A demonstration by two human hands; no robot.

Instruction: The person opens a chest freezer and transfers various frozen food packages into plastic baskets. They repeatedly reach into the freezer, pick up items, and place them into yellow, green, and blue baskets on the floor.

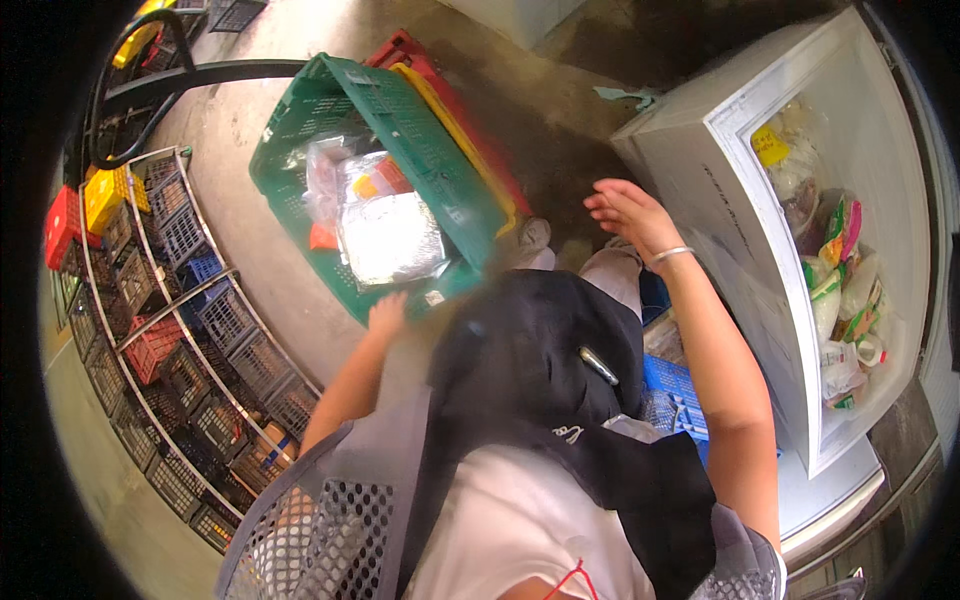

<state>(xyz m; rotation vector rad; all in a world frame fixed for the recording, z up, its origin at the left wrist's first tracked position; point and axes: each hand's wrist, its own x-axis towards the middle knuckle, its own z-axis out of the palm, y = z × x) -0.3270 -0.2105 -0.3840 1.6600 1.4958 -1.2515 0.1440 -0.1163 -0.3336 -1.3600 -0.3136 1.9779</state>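
Note:
A green plastic basket (pixel 420 150) stands in front of me, tilted in the view. Inside it lie a shiny silver foil package (pixel 395 240) and a clear plastic bag (pixel 325 185), with an orange-red piece on top. My left hand (pixel 388 314) is at the basket's near rim; its fingers are blurred, so any grip on the rim is unclear. In the air between the basket and a white chest freezer (pixel 720 190), my right hand (pixel 632 215) has its fingers stretched out, holding nothing. A light bracelet circles that wrist.
Bagged goods (pixel 845 290) fill part of the freezer at right. Yellow (pixel 455 120) and red baskets (pixel 400 50) sit behind the green one. A blue crate (pixel 675 390) is beside my legs. Stacked crates (pixel 185 235) line the left, and a black metal bar (pixel 210 75) reaches toward the basket.

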